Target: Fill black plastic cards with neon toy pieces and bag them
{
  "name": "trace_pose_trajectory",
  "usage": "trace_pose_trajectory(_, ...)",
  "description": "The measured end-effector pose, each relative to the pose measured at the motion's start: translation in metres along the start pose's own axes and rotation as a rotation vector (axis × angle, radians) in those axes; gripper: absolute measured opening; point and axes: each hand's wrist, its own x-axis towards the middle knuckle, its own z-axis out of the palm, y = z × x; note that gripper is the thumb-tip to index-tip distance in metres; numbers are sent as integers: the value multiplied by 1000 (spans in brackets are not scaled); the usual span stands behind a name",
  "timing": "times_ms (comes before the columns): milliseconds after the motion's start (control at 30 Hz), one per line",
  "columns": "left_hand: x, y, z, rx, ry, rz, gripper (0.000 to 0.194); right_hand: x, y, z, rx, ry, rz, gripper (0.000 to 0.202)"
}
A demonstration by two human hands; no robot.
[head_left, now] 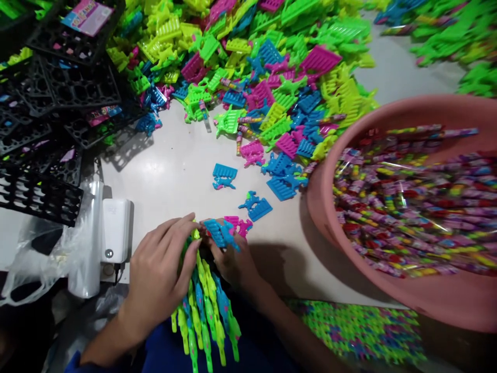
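My left hand (161, 264) is closed, thumb and fingertips pinching a yellow-green plastic toy piece (195, 234). Below its thumb, side by side in rows, extend several green, yellow and blue plastic toys (209, 300); what holds them together is hidden. Close beside it, my right hand (236, 261) is closed around a blue slatted plastic toy (220, 233). A pink slatted toy (243, 225) shows right behind those fingers; whether it is held or lies on the table I cannot tell. Two blue slatted toys (224, 176) (256, 206) lie on the table just beyond the hands.
A big heap of coloured plastic toys (272, 98) covers the far table (155, 171). Black perforated trays (81, 83) pile up at left, near a white power bank (116, 230) and clear plastic bag (85, 248). At right stands a pink tub (324, 191) of wrapped candy-like sticks (419, 207).
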Motion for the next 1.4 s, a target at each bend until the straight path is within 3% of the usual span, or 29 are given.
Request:
trace_pose_trajectory(267,0,-2,0,-24,-34,-9,29,-2,-12,-23,-171,-90,-276,28)
trace_pose_trajectory(467,1,-3,0,-20,-29,-25,28,5,-12,-11,-404,-143,-463,29)
trace_pose_trajectory(633,0,-3,0,18,14,8,28,11,-9,-15,-498,-295,-358,24)
trace_pose_trajectory(767,0,-4,1,28,36,14,27,46,-16,-40,-316,-424,-356,27)
trace_pose_trajectory(800,0,-4,1,26,41,16,27,62,-20,-47,-281,-381,-372,27)
trace_pose_trajectory(867,0,-4,1,24,48,20,26,101,-28,-58,-309,-177,-365,28)
trace_pose_trajectory(967,0,-4,0,21,49,18,26,163,-33,-66,-579,118,-273,37)
trace_pose_trajectory(1033,-1,-4,0,15,51,15,25,192,-30,-67,-769,212,-155,51)
trace_pose_trajectory(1100,-1,-4,0,10,58,20,25,205,-24,-71,-916,227,-49,53)
trace_pose_trajectory(1233,-1,-4,0,-3,51,14,25,181,-14,-88,-946,210,-30,45)
trace_pose_trajectory(1400,0,-2,-1,-21,35,-7,24,95,-17,-104,-410,257,-50,30)
